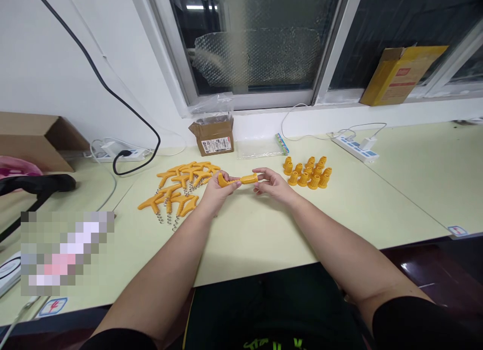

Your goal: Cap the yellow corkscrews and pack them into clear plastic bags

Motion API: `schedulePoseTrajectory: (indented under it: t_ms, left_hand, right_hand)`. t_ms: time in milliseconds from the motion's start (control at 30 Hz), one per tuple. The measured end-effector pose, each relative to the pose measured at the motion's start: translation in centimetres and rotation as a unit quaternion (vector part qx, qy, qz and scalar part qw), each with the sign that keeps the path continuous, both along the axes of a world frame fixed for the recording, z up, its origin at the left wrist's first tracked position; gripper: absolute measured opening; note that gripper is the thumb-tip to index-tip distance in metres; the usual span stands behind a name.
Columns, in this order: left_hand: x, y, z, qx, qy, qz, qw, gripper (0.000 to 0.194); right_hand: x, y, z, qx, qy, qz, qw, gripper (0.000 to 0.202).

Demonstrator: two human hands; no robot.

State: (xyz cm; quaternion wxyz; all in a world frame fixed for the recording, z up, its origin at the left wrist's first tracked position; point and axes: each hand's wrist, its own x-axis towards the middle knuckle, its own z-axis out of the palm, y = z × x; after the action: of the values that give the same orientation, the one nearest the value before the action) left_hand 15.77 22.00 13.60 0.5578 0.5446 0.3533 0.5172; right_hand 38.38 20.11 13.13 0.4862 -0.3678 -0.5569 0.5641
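Observation:
My left hand [221, 190] is closed on a yellow corkscrew [222, 180] by its T-shaped handle, held above the table and pointing right. A yellow ribbed sleeve [248, 179] sits in line at the corkscrew's far end, covering the metal spiral. Around the sleeve's flanged end, my right hand [274, 185] has its fingers apart; whether a fingertip touches the flange I cannot tell. Left of my hands lies a group of several yellow corkscrews [169, 193] with bare metal spirals. To the right stand several yellow sleeves [313, 178], upright on their wide ends.
On the pale table [249, 244], a small cardboard box [215, 137] and a clear plastic bag [258, 148] are at the back. Power strips [354, 147] and cables lie along the wall. A larger carton [33, 138] and a black stand [37, 186] occupy the left.

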Motion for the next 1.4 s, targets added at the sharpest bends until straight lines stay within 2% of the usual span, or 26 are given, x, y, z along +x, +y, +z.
schedulePoseTrajectory:
  t_ms: [133,333,667,833,1000,1233,1400]
  left_hand:
    - [0.1,-0.1,0.2,-0.008,0.000,0.002,1.000,0.053]
    - [0.5,-0.4,0.7,-0.051,-0.026,0.006,0.998,0.058]
    - [0.4,-0.4,0.7,-0.048,-0.014,0.006,0.999,0.057]
    - [0.3,-0.2,0.2,-0.022,-0.001,0.005,1.000,0.055]
    - [0.3,-0.5,0.3,0.030,0.032,-0.003,0.999,0.051]
    - [0.1,-1.1,0.9,0.109,0.148,0.006,0.983,0.044]
    - [0.1,-0.9,0.6,0.087,0.119,-0.006,0.989,0.047]
  right_hand:
    - [0.0,0.4,-0.6,0.020,0.002,0.003,1.000,0.044]
    - [0.2,0.7,-1.4,0.066,0.000,0.016,0.998,0.044]
    - [0.1,0.7,-1.4,0.073,-0.018,0.005,0.997,0.046]
    - [0.0,0.8,-1.1,0.029,0.000,-0.009,1.000,0.049]
    - [0.0,0.9,-0.8,-0.032,0.010,0.004,0.999,0.044]
    - [-0.1,0.3,-0.1,-0.180,0.050,0.034,0.982,0.044]
    - [-0.2,0.1,0.1,-0.169,0.057,0.024,0.984,0.038]
